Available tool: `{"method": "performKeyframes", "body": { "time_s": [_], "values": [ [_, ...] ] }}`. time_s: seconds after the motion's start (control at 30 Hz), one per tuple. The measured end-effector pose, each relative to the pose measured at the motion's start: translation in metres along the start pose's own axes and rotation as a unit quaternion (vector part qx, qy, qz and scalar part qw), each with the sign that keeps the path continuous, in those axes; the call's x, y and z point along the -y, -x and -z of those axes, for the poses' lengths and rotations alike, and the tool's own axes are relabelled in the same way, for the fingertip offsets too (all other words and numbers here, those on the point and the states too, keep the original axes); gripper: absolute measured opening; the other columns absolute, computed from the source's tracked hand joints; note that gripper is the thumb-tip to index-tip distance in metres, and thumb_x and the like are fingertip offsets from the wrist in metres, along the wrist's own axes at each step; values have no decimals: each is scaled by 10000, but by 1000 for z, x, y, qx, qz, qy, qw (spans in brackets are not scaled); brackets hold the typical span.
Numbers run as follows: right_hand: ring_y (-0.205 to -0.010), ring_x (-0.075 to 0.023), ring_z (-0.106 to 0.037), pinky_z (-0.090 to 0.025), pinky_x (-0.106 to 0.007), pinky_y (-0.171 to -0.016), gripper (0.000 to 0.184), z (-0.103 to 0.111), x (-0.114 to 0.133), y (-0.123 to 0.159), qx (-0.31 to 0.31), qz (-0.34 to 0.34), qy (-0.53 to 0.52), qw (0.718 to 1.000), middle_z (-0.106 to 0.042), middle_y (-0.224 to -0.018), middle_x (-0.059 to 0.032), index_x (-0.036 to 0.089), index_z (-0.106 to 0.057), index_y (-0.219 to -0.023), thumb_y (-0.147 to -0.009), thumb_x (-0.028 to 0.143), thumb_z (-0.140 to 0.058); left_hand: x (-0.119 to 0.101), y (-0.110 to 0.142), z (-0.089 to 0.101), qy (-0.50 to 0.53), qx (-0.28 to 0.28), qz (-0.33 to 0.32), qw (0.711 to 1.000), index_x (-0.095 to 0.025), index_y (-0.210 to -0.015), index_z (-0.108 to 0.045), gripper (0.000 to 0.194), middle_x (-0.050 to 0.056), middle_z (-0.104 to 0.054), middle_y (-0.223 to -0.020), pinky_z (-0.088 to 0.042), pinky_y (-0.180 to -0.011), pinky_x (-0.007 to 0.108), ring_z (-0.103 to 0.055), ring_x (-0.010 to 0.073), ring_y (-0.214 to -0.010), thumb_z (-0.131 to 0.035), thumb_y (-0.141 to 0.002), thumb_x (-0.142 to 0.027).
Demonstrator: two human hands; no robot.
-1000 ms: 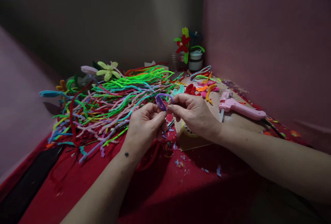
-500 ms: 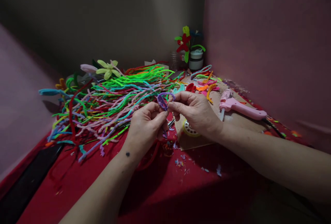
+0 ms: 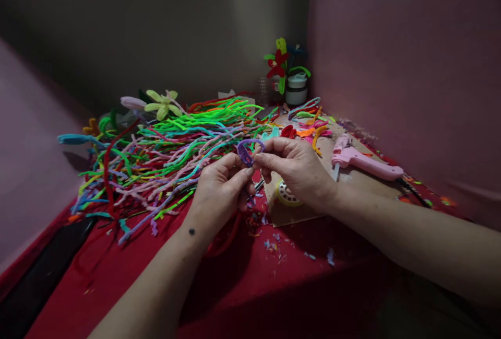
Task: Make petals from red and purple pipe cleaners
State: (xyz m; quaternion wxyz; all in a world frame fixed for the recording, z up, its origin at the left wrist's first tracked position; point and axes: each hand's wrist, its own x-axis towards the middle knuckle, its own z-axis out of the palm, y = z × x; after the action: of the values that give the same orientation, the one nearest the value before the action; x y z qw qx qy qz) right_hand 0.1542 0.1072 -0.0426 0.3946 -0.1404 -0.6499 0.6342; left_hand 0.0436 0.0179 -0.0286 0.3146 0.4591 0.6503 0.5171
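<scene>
A purple pipe cleaner, bent into loops, is held up between my two hands over the middle of the table. My left hand pinches its lower end between thumb and fingers. On the other side, my right hand grips the loop with thumb and forefinger, close to the left fingertips. A short purple tail shows below the left fingers. Behind the hands lies a large heap of coloured pipe cleaners. The fingers hide part of the held piece.
A pink glue gun lies on a cardboard sheet at right, its cord trailing rightward. Under my right hand is a yellow-rimmed roll. A pot with pipe-cleaner flowers stands at the back. Fuzzy scraps dot the red cloth.
Both hands keep their pinch on the purple pipe cleaner. The loop and right hand have shifted very slightly right; otherwise little differs.
</scene>
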Motion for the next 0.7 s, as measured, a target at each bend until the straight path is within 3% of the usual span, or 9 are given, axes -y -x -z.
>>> {"method": "performKeyframes", "body": {
  "time_s": [0.33,0.47,0.57,0.7],
  "values": [
    [-545,-82,-446,-362,-234,-531,104,2,-2,0,-12,40,112,993,-511,-581,31,155,-570,-672,-769,190,-560,1,0,-3,-11,-30,-15,999,-176,-632,-483,160,-35,-562,-485,-330,-307,176,-443,69,-305,-594,-733,-232],
    [-587,-97,-463,-361,-238,-548,133,2,-1,1,-19,41,162,986,-530,-595,18,155,-571,-635,-764,187,-562,5,0,-3,-30,-58,-57,996,-189,-808,-534,91,-50,-560,-521,-359,-344,166,-471,71,-353,-583,-740,-223],
    [-588,-98,-477,-367,-235,-547,105,2,-4,1,-13,29,149,988,-546,-603,15,153,-594,-671,-764,181,-554,7,0,-3,-28,-40,-72,996,-209,-971,-525,211,-60,-544,-540,-373,-364,168,-475,75,-373,-532,-761,-187],
    [-567,-97,-476,-362,-233,-529,110,3,-7,-1,-6,22,155,988,-553,-579,14,152,-611,-680,-763,180,-546,7,1,-4,-35,-2,-65,997,-189,-948,-552,203,-36,-560,-602,-402,-394,183,-490,79,-407,-450,-777,-148]
  ]
}}
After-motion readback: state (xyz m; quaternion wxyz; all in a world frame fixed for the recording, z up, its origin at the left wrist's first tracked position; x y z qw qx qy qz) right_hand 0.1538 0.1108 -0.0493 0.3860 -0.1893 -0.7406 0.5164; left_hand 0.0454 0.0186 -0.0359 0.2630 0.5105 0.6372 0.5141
